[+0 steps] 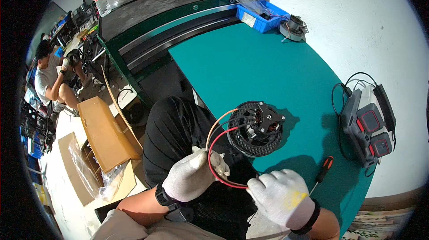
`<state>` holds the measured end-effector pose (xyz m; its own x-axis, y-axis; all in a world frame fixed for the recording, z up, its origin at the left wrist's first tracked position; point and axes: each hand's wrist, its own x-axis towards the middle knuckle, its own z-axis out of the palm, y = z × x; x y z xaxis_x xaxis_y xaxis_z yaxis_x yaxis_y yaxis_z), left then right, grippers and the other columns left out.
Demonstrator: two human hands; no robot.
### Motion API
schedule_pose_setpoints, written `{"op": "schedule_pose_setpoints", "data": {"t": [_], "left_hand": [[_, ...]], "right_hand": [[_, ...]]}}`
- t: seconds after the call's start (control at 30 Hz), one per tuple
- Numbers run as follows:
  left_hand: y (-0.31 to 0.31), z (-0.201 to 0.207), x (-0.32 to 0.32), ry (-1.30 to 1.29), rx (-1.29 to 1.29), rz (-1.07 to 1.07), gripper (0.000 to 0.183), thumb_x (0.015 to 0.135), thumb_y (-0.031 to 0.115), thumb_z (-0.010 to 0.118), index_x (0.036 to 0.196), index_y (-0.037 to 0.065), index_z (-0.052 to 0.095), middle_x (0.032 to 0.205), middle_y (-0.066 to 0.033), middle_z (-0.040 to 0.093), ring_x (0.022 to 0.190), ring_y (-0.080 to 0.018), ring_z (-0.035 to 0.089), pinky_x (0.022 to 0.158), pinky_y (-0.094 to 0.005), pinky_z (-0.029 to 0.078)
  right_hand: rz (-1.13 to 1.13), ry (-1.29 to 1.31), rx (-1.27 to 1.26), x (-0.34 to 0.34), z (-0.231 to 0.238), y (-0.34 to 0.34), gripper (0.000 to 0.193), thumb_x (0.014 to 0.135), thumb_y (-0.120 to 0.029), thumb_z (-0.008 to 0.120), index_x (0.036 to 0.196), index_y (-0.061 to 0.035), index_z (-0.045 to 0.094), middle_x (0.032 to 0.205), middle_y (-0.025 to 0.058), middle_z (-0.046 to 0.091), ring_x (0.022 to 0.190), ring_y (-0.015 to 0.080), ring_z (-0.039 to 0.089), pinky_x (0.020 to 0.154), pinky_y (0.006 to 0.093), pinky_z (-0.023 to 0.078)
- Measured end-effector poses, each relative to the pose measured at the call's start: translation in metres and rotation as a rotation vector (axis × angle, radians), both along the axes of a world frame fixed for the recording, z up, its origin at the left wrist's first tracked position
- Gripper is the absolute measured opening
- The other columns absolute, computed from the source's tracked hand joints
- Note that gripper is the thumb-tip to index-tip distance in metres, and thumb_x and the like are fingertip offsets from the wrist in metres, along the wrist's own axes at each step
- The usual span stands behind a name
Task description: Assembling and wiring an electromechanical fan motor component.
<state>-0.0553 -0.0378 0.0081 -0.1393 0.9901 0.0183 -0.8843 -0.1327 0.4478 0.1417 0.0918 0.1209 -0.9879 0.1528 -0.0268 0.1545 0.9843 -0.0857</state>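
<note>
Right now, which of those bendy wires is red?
The red wire curving from the round black device to the right hand; the other wires are orange or black.

Screwdriver (328, 164) on table (232, 66), right of motor (268, 119)

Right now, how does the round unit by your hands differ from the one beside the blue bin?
Colour: the near unit is mostly black; the far unit has a grey base.
Place: the near unit is at the edge of the table; the far unit is by the wall.
Wires: the near unit's run to the left hand and right hand; the far unit's lie beside it.
Both look round.
</note>
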Motion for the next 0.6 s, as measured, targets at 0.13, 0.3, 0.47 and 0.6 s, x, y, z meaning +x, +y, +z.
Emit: {"op": "schedule_pose_setpoints", "data": {"t": [0.13,0.3,0.47,0.6], "left_hand": [[-0.002,0.002,-0.005,0.333,-0.036,-0.018,0.052,0.109,0.051,0.051,0.105,0.001,0.063,0.100,-0.0117,0.064,0.100,-0.0256,0.060,0.090,-0.0378,0.046],[-0.004,-0.001,-0.012,0.439,0.009,-0.158,0.053,0.111,0.052,0.046,0.116,0.000,0.058,0.100,-0.0137,0.066,0.093,-0.0270,0.063,0.089,-0.0375,0.049],[0.005,-0.005,-0.005,0.274,0.015,-0.109,0.049,0.110,0.047,0.050,0.119,0.000,0.057,0.108,-0.0195,0.070,0.099,-0.0320,0.070,0.093,-0.0437,0.054],[0.011,-0.009,0.002,0.223,0.064,-0.092,0.047,0.110,0.045,0.053,0.119,-0.001,0.058,0.113,-0.0231,0.070,0.105,-0.0342,0.070,0.096,-0.0475,0.053]], "right_hand": [[0.012,0.068,0.080,-0.003,0.006,0.018,0.019,0.080,-0.021,0.074,0.095,-0.0112,0.069,0.089,0.0055,0.067,0.092,0.0261,0.067,0.083,0.0435,0.052],[-0.077,0.176,0.274,-0.003,0.006,0.027,0.026,0.081,-0.024,0.068,0.105,-0.0152,0.073,0.106,0.0050,0.061,0.101,0.0282,0.060,0.083,0.0462,0.047],[-0.239,0.113,0.247,-0.004,0.004,0.029,0.023,0.085,-0.019,0.073,0.108,-0.0154,0.076,0.090,0.0051,0.064,0.089,0.0280,0.062,0.077,0.0454,0.046],[-0.281,0.233,0.106,-0.004,0.003,0.033,0.026,0.086,-0.013,0.071,0.112,-0.0098,0.074,0.084,0.0098,0.065,0.081,0.0307,0.064,0.073,0.0443,0.050]]}}
